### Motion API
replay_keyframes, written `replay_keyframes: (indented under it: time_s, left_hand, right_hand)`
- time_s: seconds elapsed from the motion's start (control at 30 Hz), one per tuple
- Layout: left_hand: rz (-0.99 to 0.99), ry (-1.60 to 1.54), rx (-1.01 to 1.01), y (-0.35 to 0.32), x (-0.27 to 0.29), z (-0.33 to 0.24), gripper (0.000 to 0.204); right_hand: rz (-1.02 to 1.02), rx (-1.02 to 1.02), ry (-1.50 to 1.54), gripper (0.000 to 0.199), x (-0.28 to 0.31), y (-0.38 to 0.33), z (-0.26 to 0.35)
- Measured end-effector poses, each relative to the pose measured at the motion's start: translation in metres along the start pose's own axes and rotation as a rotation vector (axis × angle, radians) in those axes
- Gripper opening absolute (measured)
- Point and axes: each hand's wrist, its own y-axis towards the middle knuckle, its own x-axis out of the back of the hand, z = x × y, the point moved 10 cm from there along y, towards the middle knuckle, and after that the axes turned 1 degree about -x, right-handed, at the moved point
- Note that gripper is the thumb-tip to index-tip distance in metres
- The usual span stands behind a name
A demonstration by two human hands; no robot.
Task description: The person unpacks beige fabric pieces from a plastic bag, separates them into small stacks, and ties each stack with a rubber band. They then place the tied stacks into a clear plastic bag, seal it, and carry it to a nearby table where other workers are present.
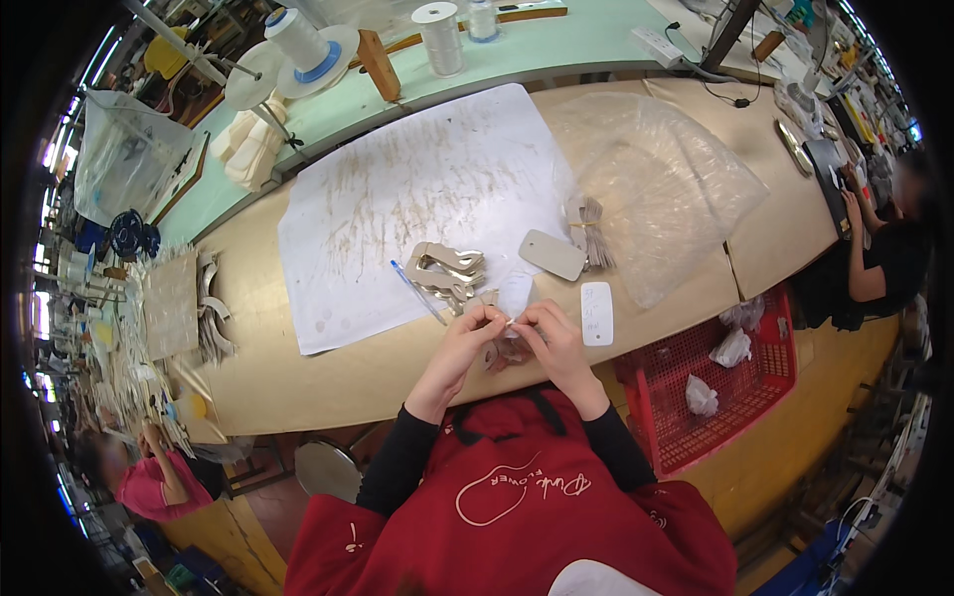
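My left hand (463, 348) and my right hand (558, 350) meet above the table's near edge, fingertips almost touching. Both are closed in a pinch on the whitish gathered neck of what looks like a small clear plastic bag (508, 354). Brownish-pink contents show under my fingers, too covered to name. Just beyond my left hand lie several curved beige and silvery cut pieces (447, 266) and a blue pen (415, 290). A grey rounded card (553, 255) with a hole and a white card (597, 314) with handwriting rest beyond and right of my right hand.
A large white sheet (417, 169) with brown marks covers the brown-topped table. To its right lie a banded bundle of strips (593, 236) and a big clear plastic bag (676, 179). A red basket (676, 437) with whitish bags stands below right. Thread spools (437, 40) stand behind. People sit at both sides.
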Motion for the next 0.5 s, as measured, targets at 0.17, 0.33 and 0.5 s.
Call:
replay_keyframes:
  time_s: [0.17,0.33,0.5]
  left_hand:
    - [-0.138,-0.022,-0.039,0.005,0.014,0.009,0.012]
    - [-0.194,-0.05,-0.11,0.003,0.013,0.006,0.009]
    - [-0.063,-0.14,-0.138,0.009,-0.021,-0.003,0.015]
  right_hand:
    - [0.05,0.128,-0.25,0.021,-0.004,-0.002,0.001]
    - [-0.151,0.096,-0.331,0.042,0.008,-0.012,0.014]
    - [-0.253,-0.032,-0.217,0.049,0.028,-0.014,-0.001]
